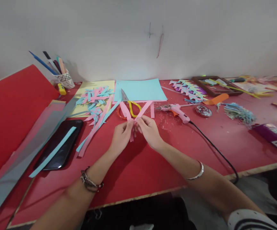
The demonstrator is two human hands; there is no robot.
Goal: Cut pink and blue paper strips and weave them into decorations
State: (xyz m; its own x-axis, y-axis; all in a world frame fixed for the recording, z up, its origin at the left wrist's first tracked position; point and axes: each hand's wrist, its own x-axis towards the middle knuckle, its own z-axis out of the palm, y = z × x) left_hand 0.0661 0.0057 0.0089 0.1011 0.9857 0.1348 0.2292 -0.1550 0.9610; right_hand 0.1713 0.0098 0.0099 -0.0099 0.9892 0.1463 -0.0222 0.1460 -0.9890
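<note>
Both my hands meet over the middle of the red table, pinching a folded pink paper strip (144,108). My left hand (122,134) closes thumb and fingers on its left part, and my right hand (150,131) grips it close by. The strip's ends rise in a V above my fingers, and one short piece hangs below them. Just beyond lie scissors (135,109) with yellow and orange handles, partly hidden by the strip. Right of my hands rests a pink glue gun (180,113) with a black cord.
Cut paper pieces (96,95) and long strips (92,134) lie left of my hands. A black phone (68,137) carries a blue strip (54,153). Behind are blue sheets (140,89); a pen cup (66,80) stands at back left. A wooden tray (215,92) and purple tool (273,135) sit right.
</note>
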